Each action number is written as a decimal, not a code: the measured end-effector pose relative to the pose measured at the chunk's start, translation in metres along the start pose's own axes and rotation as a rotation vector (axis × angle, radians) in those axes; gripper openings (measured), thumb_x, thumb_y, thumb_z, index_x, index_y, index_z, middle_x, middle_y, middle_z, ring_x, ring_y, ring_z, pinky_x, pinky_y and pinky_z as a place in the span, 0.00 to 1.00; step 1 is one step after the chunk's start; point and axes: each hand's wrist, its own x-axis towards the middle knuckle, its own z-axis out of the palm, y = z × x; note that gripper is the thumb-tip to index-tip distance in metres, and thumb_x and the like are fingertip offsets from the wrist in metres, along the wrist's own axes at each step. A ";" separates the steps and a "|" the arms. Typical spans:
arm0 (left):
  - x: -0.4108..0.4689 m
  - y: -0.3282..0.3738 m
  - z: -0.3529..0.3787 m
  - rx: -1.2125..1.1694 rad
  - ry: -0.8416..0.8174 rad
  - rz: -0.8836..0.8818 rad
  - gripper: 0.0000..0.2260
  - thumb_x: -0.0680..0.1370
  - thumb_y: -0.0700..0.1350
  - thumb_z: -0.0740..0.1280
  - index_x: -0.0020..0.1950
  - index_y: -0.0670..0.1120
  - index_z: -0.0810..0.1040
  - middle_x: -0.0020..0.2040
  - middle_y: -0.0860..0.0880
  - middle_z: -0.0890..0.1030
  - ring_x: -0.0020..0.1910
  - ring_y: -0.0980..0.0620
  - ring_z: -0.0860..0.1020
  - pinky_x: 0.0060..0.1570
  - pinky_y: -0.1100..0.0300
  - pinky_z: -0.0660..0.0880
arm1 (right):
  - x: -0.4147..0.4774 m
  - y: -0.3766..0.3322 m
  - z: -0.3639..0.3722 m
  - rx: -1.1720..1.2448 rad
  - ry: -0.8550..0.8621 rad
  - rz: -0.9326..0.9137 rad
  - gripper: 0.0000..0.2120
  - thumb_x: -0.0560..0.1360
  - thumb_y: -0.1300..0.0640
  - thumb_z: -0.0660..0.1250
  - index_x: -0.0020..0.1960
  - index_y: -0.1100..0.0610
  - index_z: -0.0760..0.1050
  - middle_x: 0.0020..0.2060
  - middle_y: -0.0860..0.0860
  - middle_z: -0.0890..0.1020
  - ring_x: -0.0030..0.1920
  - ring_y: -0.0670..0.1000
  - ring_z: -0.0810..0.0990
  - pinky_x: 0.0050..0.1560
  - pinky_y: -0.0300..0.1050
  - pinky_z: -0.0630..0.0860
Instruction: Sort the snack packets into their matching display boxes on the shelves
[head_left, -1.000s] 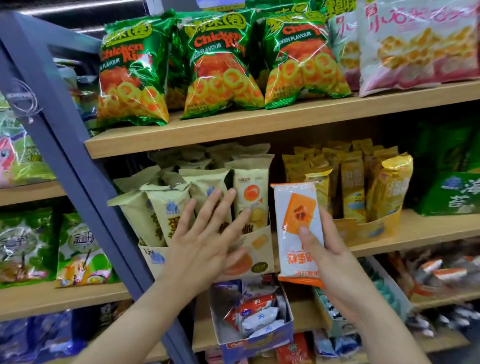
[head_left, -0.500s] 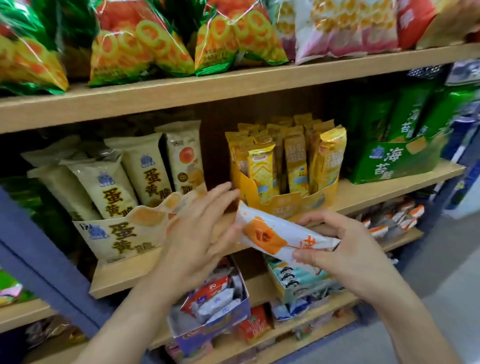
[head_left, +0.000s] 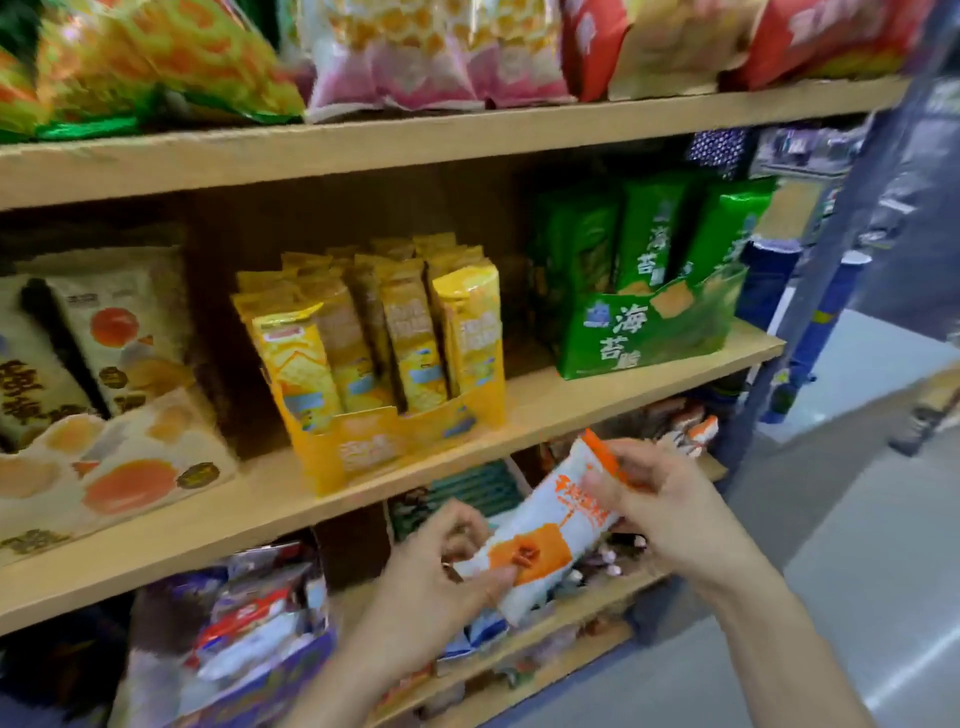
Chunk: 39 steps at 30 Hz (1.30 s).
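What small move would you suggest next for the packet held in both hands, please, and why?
Probably carry the white-and-orange packet rightward: the left hand and right hand both pinch it, and similar orange-tipped packets lie just right of it, below the green box.

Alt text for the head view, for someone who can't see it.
The left hand and right hand hold a white-and-orange snack packet slantwise below the middle shelf. Above, a yellow display box and a green display box stand full of packets.
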 end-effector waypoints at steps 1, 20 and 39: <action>0.006 0.000 0.022 0.046 -0.048 -0.032 0.13 0.71 0.46 0.75 0.46 0.60 0.73 0.36 0.55 0.79 0.35 0.54 0.76 0.36 0.61 0.70 | 0.003 0.012 -0.022 -0.017 -0.013 0.003 0.08 0.71 0.57 0.71 0.49 0.55 0.82 0.40 0.48 0.86 0.41 0.44 0.83 0.41 0.37 0.78; 0.187 -0.021 0.191 0.947 -0.006 0.089 0.25 0.78 0.56 0.66 0.73 0.59 0.63 0.74 0.52 0.63 0.73 0.47 0.58 0.69 0.44 0.59 | 0.064 0.097 -0.202 -0.123 0.266 0.040 0.13 0.76 0.72 0.66 0.55 0.58 0.80 0.44 0.56 0.86 0.42 0.53 0.87 0.42 0.41 0.82; 0.226 -0.030 0.182 1.094 -0.145 -0.016 0.22 0.79 0.52 0.63 0.72 0.51 0.63 0.56 0.49 0.79 0.52 0.47 0.79 0.43 0.53 0.78 | 0.146 0.160 -0.141 -0.675 0.129 0.043 0.15 0.78 0.64 0.66 0.64 0.58 0.79 0.62 0.55 0.79 0.58 0.55 0.80 0.61 0.47 0.76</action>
